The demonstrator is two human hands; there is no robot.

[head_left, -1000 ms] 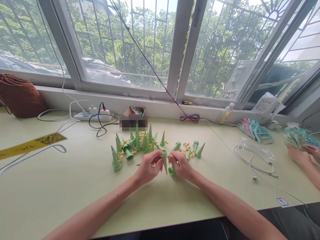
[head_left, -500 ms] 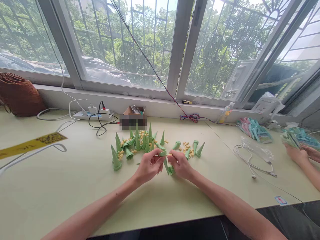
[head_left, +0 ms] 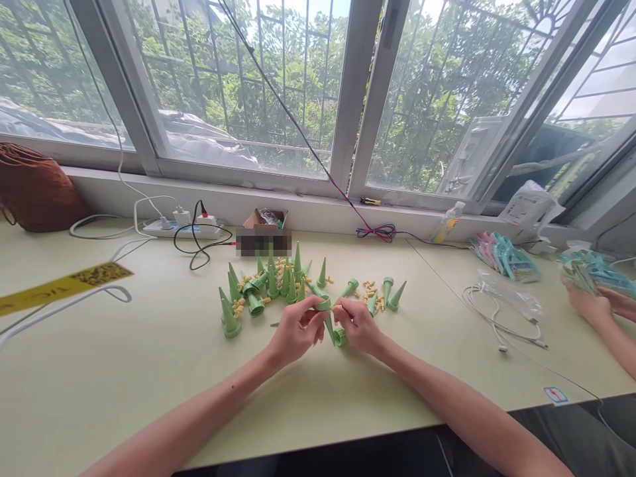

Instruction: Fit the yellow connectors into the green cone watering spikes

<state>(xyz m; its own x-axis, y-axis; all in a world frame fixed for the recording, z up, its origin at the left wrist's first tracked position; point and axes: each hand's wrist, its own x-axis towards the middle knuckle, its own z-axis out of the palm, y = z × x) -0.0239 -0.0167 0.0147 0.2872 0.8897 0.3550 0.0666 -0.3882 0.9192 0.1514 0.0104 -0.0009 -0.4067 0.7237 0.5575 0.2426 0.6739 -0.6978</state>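
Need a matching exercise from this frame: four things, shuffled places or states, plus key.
Things:
1. left hand
2. brown bag
3. bottle
4. power strip

Places or states:
A. white, with plugs in it
B. gripping a green cone, tip down
C. right of the bundled red-and-blue cable
D. at the picture's left edge

Pairs: 1-B, 2-D, 3-C, 4-A

Long pale yellow-green table (head_left: 124,371) beside a row of wide windows (head_left: 248,86), grey frames (head_left: 355,99), a white ledge (head_left: 318,213) beneath them, dark bars (head_left: 283,79) outside, dense leafy trees (head_left: 422,112) beyond, pale sky (head_left: 295,6) near the top, bright daylight coming through
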